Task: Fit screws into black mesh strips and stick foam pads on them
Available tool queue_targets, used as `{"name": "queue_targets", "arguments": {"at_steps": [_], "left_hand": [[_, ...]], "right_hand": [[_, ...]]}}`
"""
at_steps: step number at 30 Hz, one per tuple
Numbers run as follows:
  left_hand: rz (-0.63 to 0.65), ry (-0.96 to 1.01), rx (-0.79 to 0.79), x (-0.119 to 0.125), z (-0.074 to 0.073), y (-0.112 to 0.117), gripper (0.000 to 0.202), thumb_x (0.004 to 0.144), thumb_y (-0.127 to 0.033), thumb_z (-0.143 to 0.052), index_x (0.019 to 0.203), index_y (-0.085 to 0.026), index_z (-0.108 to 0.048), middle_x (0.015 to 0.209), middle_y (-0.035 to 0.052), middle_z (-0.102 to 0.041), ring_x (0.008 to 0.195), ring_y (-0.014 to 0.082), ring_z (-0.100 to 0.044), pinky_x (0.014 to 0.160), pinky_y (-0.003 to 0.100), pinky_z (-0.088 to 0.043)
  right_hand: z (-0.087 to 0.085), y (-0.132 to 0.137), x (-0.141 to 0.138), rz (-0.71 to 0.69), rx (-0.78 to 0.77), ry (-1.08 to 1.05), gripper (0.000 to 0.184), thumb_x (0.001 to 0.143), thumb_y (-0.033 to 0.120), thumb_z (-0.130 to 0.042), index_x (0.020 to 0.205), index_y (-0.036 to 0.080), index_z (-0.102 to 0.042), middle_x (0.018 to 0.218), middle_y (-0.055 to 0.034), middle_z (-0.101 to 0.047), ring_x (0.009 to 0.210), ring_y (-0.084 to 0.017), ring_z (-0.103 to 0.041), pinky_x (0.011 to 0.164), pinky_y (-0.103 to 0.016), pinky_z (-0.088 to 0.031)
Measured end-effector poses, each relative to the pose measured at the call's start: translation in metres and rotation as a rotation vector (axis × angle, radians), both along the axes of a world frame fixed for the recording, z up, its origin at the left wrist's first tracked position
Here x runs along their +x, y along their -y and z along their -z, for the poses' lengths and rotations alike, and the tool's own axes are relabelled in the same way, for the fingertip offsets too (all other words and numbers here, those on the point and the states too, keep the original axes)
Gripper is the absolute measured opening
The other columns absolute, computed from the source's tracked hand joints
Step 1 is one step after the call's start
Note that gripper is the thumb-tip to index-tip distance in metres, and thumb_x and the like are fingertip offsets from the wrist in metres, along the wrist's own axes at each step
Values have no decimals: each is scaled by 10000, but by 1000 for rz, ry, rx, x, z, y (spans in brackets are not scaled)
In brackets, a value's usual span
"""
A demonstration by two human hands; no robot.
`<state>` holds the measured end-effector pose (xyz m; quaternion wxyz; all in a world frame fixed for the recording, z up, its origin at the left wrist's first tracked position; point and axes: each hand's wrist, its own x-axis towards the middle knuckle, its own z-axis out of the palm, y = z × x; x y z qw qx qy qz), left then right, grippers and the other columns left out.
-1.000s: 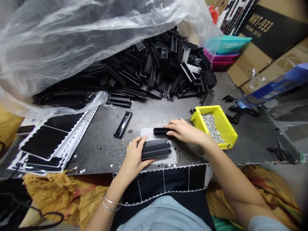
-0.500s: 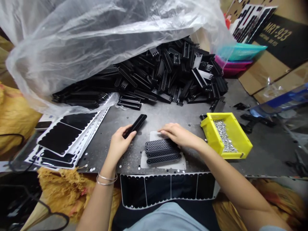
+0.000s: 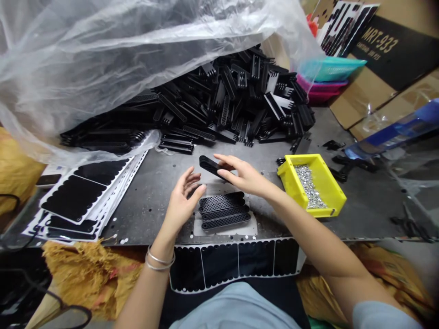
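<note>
Grey table (image 3: pixel 147 183), black parts (image 3: pixel 233 100) heaped behind, yellow bin (image 3: pixel 288 186) — right, stacked sheets (image 3: pixel 75 194) — left, pale pad (image 3: pixel 198 227) near the front edge

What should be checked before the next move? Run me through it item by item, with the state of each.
1. Right hand has hold of a black strip: ok, pinched between thumb and fingers.
2. Left hand is free: ok, open and holding nothing.
3. Patterned strips lie side by side on the pale sheet: ok.
4. Held strip lies with those strips: not ok, it is in the right hand, beyond them.
5. Yellow bin is upright with metal bits in it: ok.
6. Underside of the held strip is sound: cannot tell, it is hidden.
</note>
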<state>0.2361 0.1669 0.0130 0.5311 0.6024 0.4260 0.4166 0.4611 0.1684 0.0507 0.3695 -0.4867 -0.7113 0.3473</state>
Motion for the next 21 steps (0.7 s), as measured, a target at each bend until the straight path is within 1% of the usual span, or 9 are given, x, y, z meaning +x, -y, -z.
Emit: {"name": "queue_targets", "arguments": {"at_steps": [3,6,10,13,14,16,18,20,21], "left_hand": [[151,46,2,-1,1,-2,663,951,-402,-701,1548,-256,-452,1533,132,-572,1405,290,-569,1169,470,-488],[162,-96,142,2,3,-11,449,999,-383,-625,1422,-232,-610,1369,108,-695,1234,292,-675,1073,466,-544],[131,-482,465,0,5,-24,295,1010,-321,-602,1257,-228,-734,1154,91,-733,1104,277,-670,1024,483,-532],[257,-529,491,-3,3,-27,277,1013,-346,-608,1225,-229,-741,1117,78,-711,1071,246,-668,988,441,-552],[313,-505,458,-4,1,-27,279,1031,-353,-577,1224,-232,-740,1124,72,-714,1067,232,-678,988,426,-557],[422,-455,381,-6,-5,-25,323,1079,-359,-469,1202,-247,-746,1148,62,-734,1083,213,-695,1011,420,-557],[508,-439,326,-8,-12,-20,384,1101,-381,-390,1242,-264,-729,1231,68,-737,1151,221,-692,1055,450,-545],[538,-503,321,-7,-17,-10,420,1049,-501,-502,1376,-281,-647,1358,92,-687,1251,272,-647,1099,515,-518],[533,-563,334,-6,-19,-2,583,967,-588,-618,1461,-282,-573,1418,115,-643,1297,315,-611,1117,559,-498]], "right_hand": [[2,5,-7,-155,-41,-270,625,1031,314,-528,1622,278,-328,1419,-103,-639,1262,-228,-649,1116,-477,-535],[0,11,-7,-154,-17,-264,594,1015,255,-531,1591,297,-392,1431,-85,-648,1302,-239,-635,1129,-488,-533],[-16,47,39,201,75,67,568,1000,187,-503,1551,319,-464,1381,-67,-685,1275,-248,-651,1103,-495,-541],[-22,96,101,569,238,391,402,1009,229,-485,1378,265,-639,1289,-85,-722,1197,-271,-680,1071,-493,-531],[-19,112,122,647,208,503,343,1006,264,-492,1280,239,-696,1211,-98,-742,1107,-278,-708,1010,-485,-555],[-6,136,157,599,54,696,290,960,344,-541,1104,206,-751,1034,-105,-766,848,-266,-728,799,-434,-593],[11,146,177,432,-79,800,294,881,303,-595,1116,209,-744,1045,-101,-758,859,-267,-723,774,-397,-582],[25,143,182,360,-138,857,335,806,219,-621,1123,207,-727,1053,-100,-738,901,-267,-712,775,-364,-566],[30,139,181,363,-150,878,330,781,183,-625,1097,201,-722,1032,-101,-727,901,-264,-705,766,-351,-556]]}}
